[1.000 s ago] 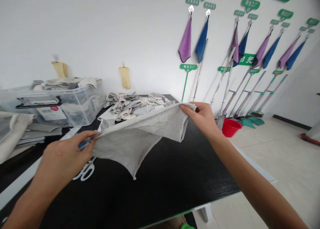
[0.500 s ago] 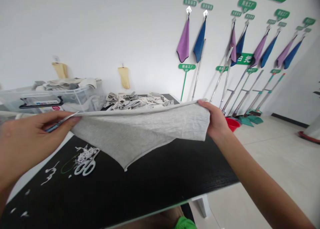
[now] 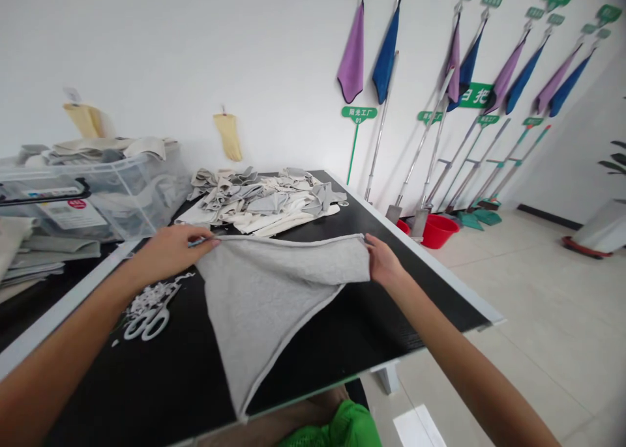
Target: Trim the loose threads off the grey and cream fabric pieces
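A light grey piece of cloth point(image 3: 274, 290) is stretched between my two hands over the black table. My left hand point(image 3: 169, 251) pinches its upper left corner and also has a thin blue tool with a metal tip point(image 3: 196, 242) in its fingers; its kind is mostly hidden. My right hand point(image 3: 384, 259) grips the upper right corner between thumb and fingers. The cloth's lower point hangs toward the table's near edge. White-handled scissors point(image 3: 149, 321) lie left of the cloth, beside a heap of white thread scraps point(image 3: 149, 298).
A heap of grey and cream cloth pieces point(image 3: 274, 199) lies at the table's point(image 3: 342, 343) far end. To the left stand a full clear plastic bin point(image 3: 132, 202) and a stack of folded cloth point(image 3: 49, 251). Red buckets point(image 3: 437, 232), mops and hanging cloths line the wall.
Both hands have moved farther away and lowered the cloth toward the table. The lower corner has dropped toward the near edge. The view has tilted down, showing more of the heap.
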`<state>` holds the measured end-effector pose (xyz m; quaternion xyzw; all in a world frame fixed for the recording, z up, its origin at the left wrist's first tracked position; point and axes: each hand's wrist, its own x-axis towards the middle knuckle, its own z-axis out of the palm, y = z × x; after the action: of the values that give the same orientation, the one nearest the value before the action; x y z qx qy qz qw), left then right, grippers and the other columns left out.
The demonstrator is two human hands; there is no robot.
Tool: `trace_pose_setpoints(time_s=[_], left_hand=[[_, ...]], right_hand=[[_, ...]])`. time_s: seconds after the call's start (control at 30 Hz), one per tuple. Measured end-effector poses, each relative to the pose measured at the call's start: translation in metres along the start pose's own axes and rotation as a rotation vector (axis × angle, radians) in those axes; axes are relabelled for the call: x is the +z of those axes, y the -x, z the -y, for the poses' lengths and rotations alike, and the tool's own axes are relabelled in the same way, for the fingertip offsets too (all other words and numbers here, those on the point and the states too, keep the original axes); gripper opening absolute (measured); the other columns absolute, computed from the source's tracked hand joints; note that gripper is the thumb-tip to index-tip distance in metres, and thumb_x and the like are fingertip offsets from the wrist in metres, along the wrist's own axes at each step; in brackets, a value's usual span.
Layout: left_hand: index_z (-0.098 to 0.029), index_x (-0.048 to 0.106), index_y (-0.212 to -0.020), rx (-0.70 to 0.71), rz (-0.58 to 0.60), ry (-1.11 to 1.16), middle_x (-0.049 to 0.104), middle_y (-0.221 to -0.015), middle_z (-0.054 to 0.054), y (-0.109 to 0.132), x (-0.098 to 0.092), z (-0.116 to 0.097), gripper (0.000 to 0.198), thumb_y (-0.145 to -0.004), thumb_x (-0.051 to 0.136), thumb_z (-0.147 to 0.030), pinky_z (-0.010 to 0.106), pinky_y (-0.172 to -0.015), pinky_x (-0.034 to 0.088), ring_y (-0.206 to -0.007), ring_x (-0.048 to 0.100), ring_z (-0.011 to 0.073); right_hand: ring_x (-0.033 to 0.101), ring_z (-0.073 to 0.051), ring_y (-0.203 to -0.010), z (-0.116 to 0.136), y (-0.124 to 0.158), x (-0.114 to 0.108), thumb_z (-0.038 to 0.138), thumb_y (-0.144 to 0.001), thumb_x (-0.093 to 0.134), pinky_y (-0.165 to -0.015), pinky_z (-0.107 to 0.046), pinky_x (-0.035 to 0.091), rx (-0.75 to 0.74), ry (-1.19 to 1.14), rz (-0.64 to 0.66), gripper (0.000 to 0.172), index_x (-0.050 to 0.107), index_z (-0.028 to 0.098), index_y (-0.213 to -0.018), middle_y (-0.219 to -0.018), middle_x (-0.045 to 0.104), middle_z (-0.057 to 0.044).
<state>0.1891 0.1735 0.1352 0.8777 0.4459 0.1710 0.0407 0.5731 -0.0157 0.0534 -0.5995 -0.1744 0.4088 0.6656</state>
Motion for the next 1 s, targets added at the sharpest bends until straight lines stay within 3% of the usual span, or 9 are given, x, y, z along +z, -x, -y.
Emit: trace_pose_setpoints(time_s=[0.1, 0.17, 0.23, 0.33, 0.47, 0.6, 0.8, 1.0], left_hand=[[-0.023, 0.077, -0.096, 0.022, 0.153, -0.021, 0.077, -0.092, 0.005, -0.007, 0.056, 0.015, 0.032, -0.082, 0.057, -0.044, 0.033, -0.081, 0.049, -0.087, 0.069, 0.0255], [-0.023, 0.076, -0.102, 0.022, 0.18, -0.03, 0.076, -0.098, 0.008, -0.002, 0.084, 0.026, 0.036, -0.084, 0.054, -0.044, 0.038, -0.085, 0.049, -0.092, 0.069, 0.0296], [-0.024, 0.074, -0.109, 0.033, 0.176, -0.018, 0.074, -0.106, 0.009, 0.006, 0.101, 0.028, 0.039, -0.086, 0.051, -0.047, 0.039, -0.09, 0.048, -0.097, 0.067, 0.0299], [-0.03, 0.065, -0.124, 0.08, 0.157, 0.03, 0.071, -0.11, 0.005, 0.015, 0.107, 0.009, 0.047, -0.088, 0.051, -0.057, 0.035, -0.089, 0.048, -0.097, 0.066, 0.0252], [-0.033, 0.056, -0.135, 0.221, 0.15, 0.106, 0.068, -0.1, 0.004, 0.007, 0.111, -0.04, 0.053, -0.088, 0.055, -0.057, 0.033, -0.087, 0.047, -0.093, 0.065, 0.0226], [-0.031, 0.058, -0.133, 0.237, 0.18, 0.111, 0.065, -0.11, 0.007, -0.028, 0.137, -0.079, 0.05, -0.091, 0.05, -0.057, 0.036, -0.091, 0.046, -0.102, 0.063, 0.0256], [-0.025, 0.07, -0.112, 0.303, 0.336, 0.126, 0.065, -0.109, 0.009, -0.079, 0.191, -0.107, 0.044, -0.081, 0.065, -0.057, 0.041, -0.088, 0.049, -0.099, 0.064, 0.0265], [-0.017, 0.067, -0.088, 0.342, 0.399, 0.203, 0.069, -0.092, 0.004, -0.099, 0.21, -0.115, 0.028, -0.09, 0.063, -0.044, 0.041, -0.088, 0.051, -0.09, 0.064, 0.019]], right_hand=[[0.066, -0.02, -0.067, -0.036, -0.021, -0.012, 0.042, -0.088, 0.053, -0.06, -0.032, 0.053, 0.133, -0.04, -0.14, 0.03, 0.055, 0.021, -0.11, -0.079, 0.065, -0.004], [0.066, -0.019, -0.075, -0.048, -0.025, -0.019, 0.04, -0.082, 0.065, -0.064, -0.031, 0.054, 0.063, -0.038, -0.175, 0.044, 0.05, 0.027, -0.12, -0.095, 0.066, -0.004], [0.067, -0.019, -0.08, -0.053, -0.026, -0.023, 0.026, -0.068, 0.078, -0.067, -0.03, 0.055, 0.0, -0.033, -0.166, 0.066, 0.047, 0.03, -0.126, -0.102, 0.065, -0.004], [0.068, -0.02, -0.083, -0.053, -0.024, -0.023, 0.005, -0.054, 0.081, -0.07, -0.029, 0.056, 0.022, -0.048, -0.056, 0.087, 0.045, 0.027, -0.131, -0.099, 0.066, -0.003], [0.069, -0.019, -0.089, -0.056, -0.017, -0.021, 0.011, -0.06, 0.08, -0.074, -0.026, 0.055, 0.076, -0.13, 0.056, 0.073, 0.053, 0.022, -0.127, -0.101, 0.069, -0.004], [0.069, -0.02, -0.095, -0.06, -0.012, -0.024, 0.012, -0.066, 0.069, -0.079, -0.027, 0.055, 0.084, -0.215, 0.077, 0.053, 0.062, 0.02, -0.118, -0.098, 0.072, -0.005], [0.069, -0.021, -0.098, -0.067, -0.011, -0.025, 0.001, -0.053, 0.054, -0.082, -0.029, 0.053, 0.054, -0.256, 0.063, 0.063, 0.067, 0.019, -0.112, -0.098, 0.074, -0.004], [0.07, -0.021, -0.095, -0.071, -0.01, -0.029, 0.004, -0.059, 0.064, -0.084, -0.031, 0.054, 0.046, -0.348, 0.067, 0.057, 0.066, 0.021, -0.114, -0.098, 0.074, -0.004]])
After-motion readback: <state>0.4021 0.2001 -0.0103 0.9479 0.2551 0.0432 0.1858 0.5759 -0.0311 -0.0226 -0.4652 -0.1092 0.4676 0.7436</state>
